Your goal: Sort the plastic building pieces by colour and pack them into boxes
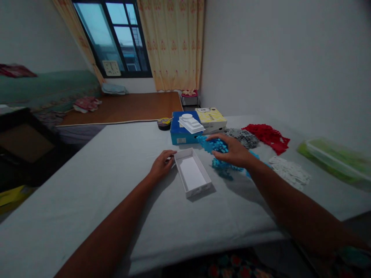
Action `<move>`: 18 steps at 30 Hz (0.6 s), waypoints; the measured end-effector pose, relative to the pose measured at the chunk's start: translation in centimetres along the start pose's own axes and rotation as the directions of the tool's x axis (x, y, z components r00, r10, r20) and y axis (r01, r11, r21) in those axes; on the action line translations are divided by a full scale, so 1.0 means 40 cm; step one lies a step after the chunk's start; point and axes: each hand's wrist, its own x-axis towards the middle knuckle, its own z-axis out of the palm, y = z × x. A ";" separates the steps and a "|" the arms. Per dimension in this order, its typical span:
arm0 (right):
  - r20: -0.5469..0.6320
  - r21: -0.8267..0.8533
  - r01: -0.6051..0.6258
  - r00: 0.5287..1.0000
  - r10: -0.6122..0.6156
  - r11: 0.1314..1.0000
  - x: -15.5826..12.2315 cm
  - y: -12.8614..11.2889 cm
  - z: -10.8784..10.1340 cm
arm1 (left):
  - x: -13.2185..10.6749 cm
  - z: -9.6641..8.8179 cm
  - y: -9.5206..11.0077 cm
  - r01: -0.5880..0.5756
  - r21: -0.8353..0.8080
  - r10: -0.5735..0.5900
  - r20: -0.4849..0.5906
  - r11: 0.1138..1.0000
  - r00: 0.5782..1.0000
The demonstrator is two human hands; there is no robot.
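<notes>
from my distant seat, the largest thing i work over is the white-covered table (110, 216). along its right side i make out a green-filled plastic tub (336, 160), blurred. at the far end, the blue box (177, 136) sits beside the yellow box (214, 117), with a white stack (191, 124) lying on top of the blue one.

nearer me is the open white box (198, 189), its bare floor showing; nothing has gone into it as far as i can see. red pieces (268, 136), grey pieces (245, 138) and white pieces (290, 172) lie in separate heaps to the right, untouched.

my left hand (162, 165) has its fingers bent at the white box's far left corner; i cannot tell whether it grips or merely steadies. my right hand (232, 148) is closed around a bunch of blue pieces (214, 145), held right of the white box, near the blue box. more blue pieces lie beneath that hand.

i judge the work to be at an early stage: one blue bunch is picked up, while the other heaps remain to be handled, if they are needed.
</notes>
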 end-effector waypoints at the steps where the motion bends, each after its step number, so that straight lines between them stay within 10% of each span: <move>1: 0.027 0.033 0.027 0.999 -0.028 0.999 0.017 -0.023 0.035 | -0.001 0.001 -0.001 -0.002 -0.005 0.002 0.004 1.000 1.000; 8: 0.222 -0.098 0.142 0.968 -0.118 0.985 0.050 -0.051 0.247 | -0.005 0.009 -0.010 -0.022 -0.028 0.023 0.020 0.999 1.000; 18: 0.399 -0.240 0.232 0.909 -0.122 0.943 -0.013 -0.053 0.200 | -0.003 0.011 -0.009 -0.014 -0.030 0.015 0.026 0.999 1.000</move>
